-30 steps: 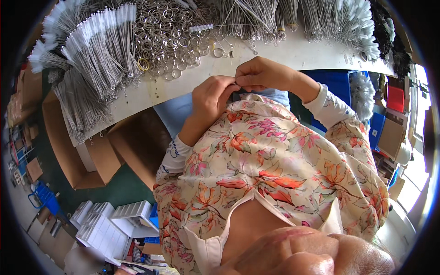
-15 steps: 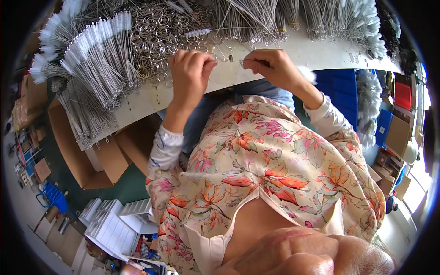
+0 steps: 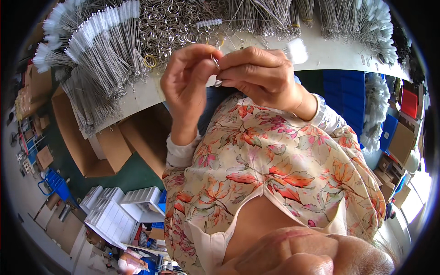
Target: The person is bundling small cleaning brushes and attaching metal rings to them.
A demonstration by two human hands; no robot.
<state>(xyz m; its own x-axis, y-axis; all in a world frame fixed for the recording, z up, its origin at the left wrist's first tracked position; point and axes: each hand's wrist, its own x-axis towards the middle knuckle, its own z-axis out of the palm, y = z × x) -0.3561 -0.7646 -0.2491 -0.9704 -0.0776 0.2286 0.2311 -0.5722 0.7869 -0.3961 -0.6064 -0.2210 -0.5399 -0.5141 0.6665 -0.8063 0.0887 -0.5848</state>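
Bundles of thin twisted-wire brushes with white bristle tips (image 3: 91,59) are lying fanned over the left end of the long white worktable (image 3: 330,52), their handles overhanging its near edge, and the picture's dark rim is cutting off their far ends. Below that edge, open brown cardboard boxes (image 3: 91,142) are standing on the green floor, their contents hidden by the flaps, with white slotted plastic trays (image 3: 123,211) stacked nearer. A heap of small silver metal rings (image 3: 174,23) is covering the tabletop just above the left hand (image 3: 185,87), which is raised off the table with thumb and forefinger pressed together on a small silver metal ring (image 3: 215,60). The right hand (image 3: 259,75) is touching it, fingers curled and pinching the same ring from the other side; what else they are gripping is too small to tell. A white bristle tuft (image 3: 298,49) is showing just behind the right knuckles.
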